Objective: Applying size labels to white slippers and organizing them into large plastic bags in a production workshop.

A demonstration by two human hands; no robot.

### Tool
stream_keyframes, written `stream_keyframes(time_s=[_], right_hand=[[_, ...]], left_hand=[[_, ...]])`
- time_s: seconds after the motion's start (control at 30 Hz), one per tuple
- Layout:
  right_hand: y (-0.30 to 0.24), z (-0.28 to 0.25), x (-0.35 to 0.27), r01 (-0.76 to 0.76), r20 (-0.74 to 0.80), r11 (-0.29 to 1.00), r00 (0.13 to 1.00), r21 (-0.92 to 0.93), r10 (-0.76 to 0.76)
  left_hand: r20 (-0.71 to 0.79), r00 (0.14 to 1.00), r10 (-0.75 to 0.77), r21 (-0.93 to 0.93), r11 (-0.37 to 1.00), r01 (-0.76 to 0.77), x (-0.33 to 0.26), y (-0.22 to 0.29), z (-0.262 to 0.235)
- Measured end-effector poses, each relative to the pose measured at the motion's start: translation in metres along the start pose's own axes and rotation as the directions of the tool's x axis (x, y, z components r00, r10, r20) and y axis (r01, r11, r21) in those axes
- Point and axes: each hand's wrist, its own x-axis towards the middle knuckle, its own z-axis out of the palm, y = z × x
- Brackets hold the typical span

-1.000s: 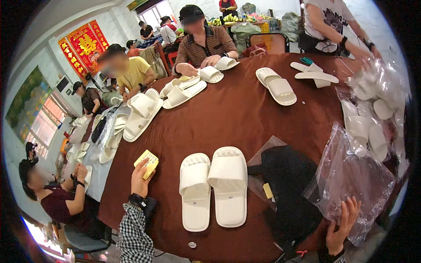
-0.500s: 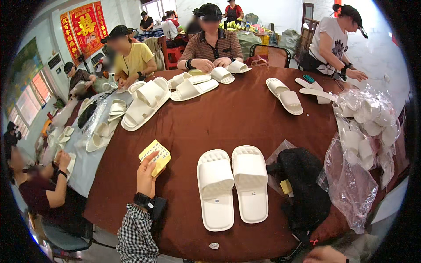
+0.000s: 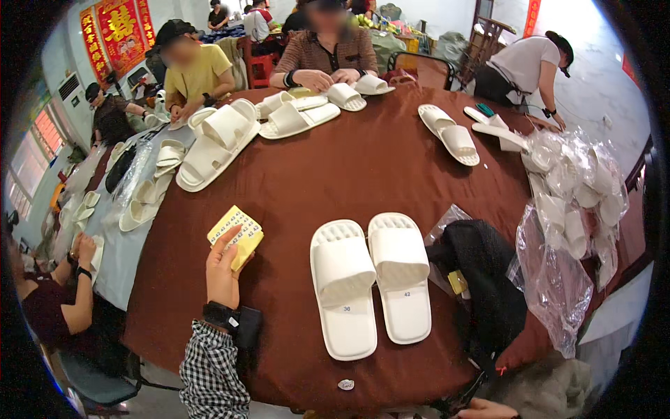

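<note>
My left hand is closed on a small stack of yellow sticker sheets, held up over the left side of the table. The sheets carry rows of small printed labels. To the right lies a pair of white slippers, the left slipper and the right slipper, side by side with toes pointing away. Each has a small label on its insole. My right hand shows only in part at the bottom edge, off the table's near edge by a dark strap; its fingertips are cut off or unclear.
A black bag lies right of the slippers, with clear plastic wrap and bagged slippers beyond. More slippers line the far side of the brown-covered table. A small whitish piece lies near the front edge. Several people work around.
The view has shifted slightly. My right hand has moved left and lower along the bottom edge. The person at far right bends lower. My left hand keeps hold of the sticker sheets.
</note>
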Motion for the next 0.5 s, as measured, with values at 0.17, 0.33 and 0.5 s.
stream_keyframes(time_s=[0.17,0.33,0.5], right_hand=[[-0.038,-0.052,-0.037,-0.215,0.200,0.890,0.928,-0.401,0.314],[-0.087,-0.070,-0.095,-0.027,0.085,0.826,0.992,-0.563,0.091],[-0.103,-0.055,-0.090,0.055,0.143,0.703,0.988,-0.709,0.067]], left_hand=[[0.020,0.997,0.069,-0.001,0.998,-0.069,0.006,-0.009,-0.010],[0.148,0.968,0.204,0.349,0.905,-0.244,0.019,-0.016,-0.027],[0.074,0.995,0.073,0.192,0.978,-0.086,0.039,-0.024,-0.044]])
